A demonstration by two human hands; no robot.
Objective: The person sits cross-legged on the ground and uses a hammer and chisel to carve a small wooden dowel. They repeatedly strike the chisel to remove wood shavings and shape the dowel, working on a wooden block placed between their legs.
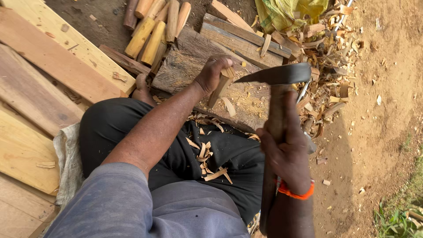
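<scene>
My left hand grips the top of a short pale wooden stick that stands tilted on a thick wooden block. My right hand, with an orange band at the wrist, is shut on the dark wooden handle of an adze-like tool. Its dark metal blade points left, its tip just right of the stick's top. Pale shavings lie on my black trousers.
Several shaped wooden sticks lie piled behind the block. Long planks fill the left side. A heap of wood chips lies at the right on bare earth, with a yellow-green sack behind. A bare foot rests by the block.
</scene>
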